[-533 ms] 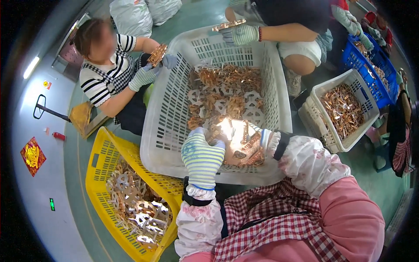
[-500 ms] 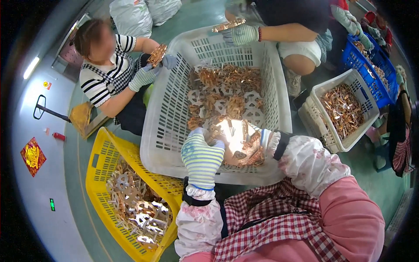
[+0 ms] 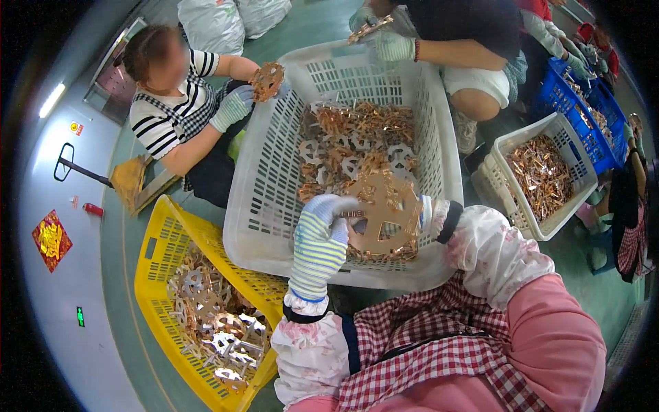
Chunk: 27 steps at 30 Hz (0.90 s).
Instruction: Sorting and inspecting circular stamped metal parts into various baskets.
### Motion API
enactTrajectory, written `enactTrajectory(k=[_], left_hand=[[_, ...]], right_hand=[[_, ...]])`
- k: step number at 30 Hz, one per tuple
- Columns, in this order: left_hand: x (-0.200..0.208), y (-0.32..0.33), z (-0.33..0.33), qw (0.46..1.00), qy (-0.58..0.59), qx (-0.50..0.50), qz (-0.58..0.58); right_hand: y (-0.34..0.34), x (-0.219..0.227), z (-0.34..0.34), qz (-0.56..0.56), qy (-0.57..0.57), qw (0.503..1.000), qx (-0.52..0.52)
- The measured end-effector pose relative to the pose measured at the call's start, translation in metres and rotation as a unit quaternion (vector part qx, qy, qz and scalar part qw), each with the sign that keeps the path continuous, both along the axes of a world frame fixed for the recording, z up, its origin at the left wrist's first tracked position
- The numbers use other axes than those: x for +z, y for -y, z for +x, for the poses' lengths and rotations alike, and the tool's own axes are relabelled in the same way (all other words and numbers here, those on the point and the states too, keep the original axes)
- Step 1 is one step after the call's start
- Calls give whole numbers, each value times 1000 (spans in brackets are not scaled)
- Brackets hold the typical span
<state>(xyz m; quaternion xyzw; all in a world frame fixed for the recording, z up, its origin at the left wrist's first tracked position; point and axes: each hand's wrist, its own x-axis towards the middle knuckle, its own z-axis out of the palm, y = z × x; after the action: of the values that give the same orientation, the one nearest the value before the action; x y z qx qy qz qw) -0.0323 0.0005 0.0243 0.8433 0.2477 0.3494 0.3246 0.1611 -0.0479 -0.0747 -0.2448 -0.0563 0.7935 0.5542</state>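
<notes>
A round copper-coloured metal plate (image 3: 386, 206) with cut-out openings and a ragged edge is held up over the near end of the large white basket (image 3: 257, 237). My left hand (image 3: 320, 237), in a striped glove, is curled at the plate's left edge, its fingertips closed against it and slightly blurred. My right hand (image 3: 426, 211) grips the plate from the right; most of its fingers are hidden behind it. Below and beyond the plate, several copper and silvery cut metal pieces (image 3: 357, 130) are heaped in the basket.
A yellow basket (image 3: 154, 275) of metal pieces leans at the near left. A smaller white crate (image 3: 504, 147) of copper scraps and blue crates (image 3: 559, 86) stand at the right. Co-workers at the far left and far side hold similar plates (image 3: 266, 81). White sacks (image 3: 211, 27) lie behind.
The plate in my hands has tilted; its bright glare is gone and its openings show. The left co-worker's plate has turned and moved slightly up and right.
</notes>
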Motion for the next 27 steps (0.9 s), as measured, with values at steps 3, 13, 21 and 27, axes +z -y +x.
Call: enactTrajectory(k=[3,13,21,27], left_hand=[[-1,5,3,993,82,67,-57],[-12,9,5,967,-165,167,-95],[-25,-2,7,967,15,180,-178],[-10,7,18,965,-31,212,-152]], right_hand=[[-4,0,-4,-6,11,1000,-9],[-15,-52,1,125,253,959,-26],[-31,-72,-7,324,427,843,-31],[-1,-16,-2,159,99,982,37]])
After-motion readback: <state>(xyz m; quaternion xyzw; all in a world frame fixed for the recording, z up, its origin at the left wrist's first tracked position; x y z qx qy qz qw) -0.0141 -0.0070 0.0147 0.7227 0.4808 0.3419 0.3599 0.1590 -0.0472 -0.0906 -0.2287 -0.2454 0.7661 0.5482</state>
